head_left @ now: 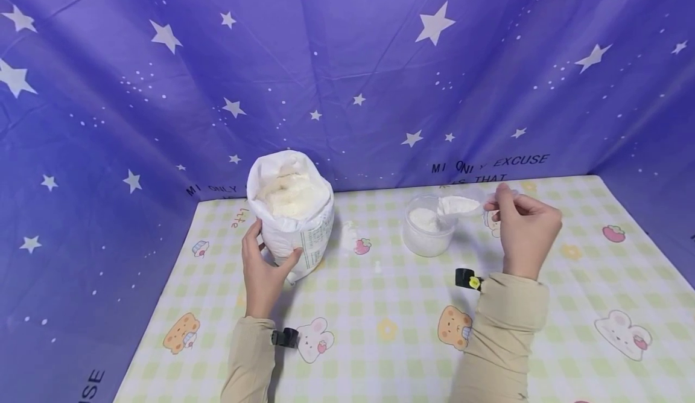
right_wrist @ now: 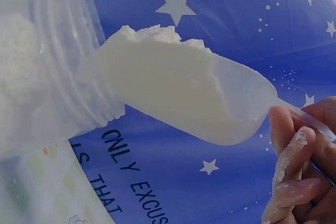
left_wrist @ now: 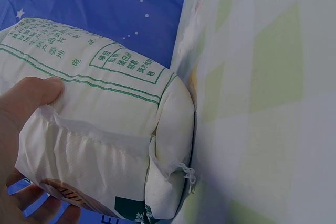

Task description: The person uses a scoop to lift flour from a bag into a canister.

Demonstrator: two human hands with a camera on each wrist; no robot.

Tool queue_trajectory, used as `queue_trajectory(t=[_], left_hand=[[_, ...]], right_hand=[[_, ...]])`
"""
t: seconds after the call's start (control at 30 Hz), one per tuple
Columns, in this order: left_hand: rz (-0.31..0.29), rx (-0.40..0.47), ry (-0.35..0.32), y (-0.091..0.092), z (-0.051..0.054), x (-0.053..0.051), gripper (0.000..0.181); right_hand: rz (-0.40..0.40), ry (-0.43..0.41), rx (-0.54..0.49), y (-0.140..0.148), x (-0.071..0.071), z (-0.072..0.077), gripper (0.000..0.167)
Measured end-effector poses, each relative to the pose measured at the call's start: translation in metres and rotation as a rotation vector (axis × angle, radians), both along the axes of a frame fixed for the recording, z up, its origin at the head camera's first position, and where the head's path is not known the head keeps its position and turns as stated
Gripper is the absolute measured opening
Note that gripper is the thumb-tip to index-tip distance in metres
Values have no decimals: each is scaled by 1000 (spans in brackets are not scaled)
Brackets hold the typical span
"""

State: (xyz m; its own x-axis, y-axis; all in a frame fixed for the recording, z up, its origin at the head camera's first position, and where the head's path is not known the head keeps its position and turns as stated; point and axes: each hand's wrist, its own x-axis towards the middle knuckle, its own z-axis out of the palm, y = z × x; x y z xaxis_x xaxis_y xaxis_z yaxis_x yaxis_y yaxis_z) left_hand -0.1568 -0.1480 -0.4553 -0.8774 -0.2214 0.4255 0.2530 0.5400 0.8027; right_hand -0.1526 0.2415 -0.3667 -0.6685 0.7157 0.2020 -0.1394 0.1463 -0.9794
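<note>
White, crinkled and soft-sided, the bag (head_left: 317, 237) stands open on the bench (head_left: 380, 297), green print on its wall and a twist of thread (left_wrist: 189, 174) at its base. Fine, pale powder (head_left: 290, 198) fills it close to the folded rim, lumpy on top. The left hand (head_left: 265, 276) grips the bag from its seven o'clock side, thumb pressed on the front, fingers curled round the other face. At three o'clock from the bag sits a round tub (head_left: 426, 246) of cloudy plastic, ridged about the neck, with a mound of white powder inside. The right hand (head_left: 528, 231), at the tub's three o'clock, pinches the thin handle of a see-through scoop (right_wrist: 244, 111); its fingers are dusted white. Long and round-ended, the scoop is heaped with crumbly powder, and its mouth overlaps the tub's rim at about two o'clock; whether they touch I cannot tell. The hands are well apart. Checked cloth (head_left: 570, 294) covers the bench, and star-printed blue-violet fabric (head_left: 336, 41) hangs at twelve o'clock.
</note>
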Motion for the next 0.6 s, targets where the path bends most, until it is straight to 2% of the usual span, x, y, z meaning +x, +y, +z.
queue_trajectory(t=[0.1,0.2,0.6], left_hand=[[1,3,2,0,0,0,92],[-1,6,3,0,0,0,93],[2,3,8,0,-1,0,93]], right_hand=[[-27,-76,109,-1,-1,-2,36],[-37,-109,150,0,-2,-4,38],[-56,-105,250,-2,-4,-3,42]])
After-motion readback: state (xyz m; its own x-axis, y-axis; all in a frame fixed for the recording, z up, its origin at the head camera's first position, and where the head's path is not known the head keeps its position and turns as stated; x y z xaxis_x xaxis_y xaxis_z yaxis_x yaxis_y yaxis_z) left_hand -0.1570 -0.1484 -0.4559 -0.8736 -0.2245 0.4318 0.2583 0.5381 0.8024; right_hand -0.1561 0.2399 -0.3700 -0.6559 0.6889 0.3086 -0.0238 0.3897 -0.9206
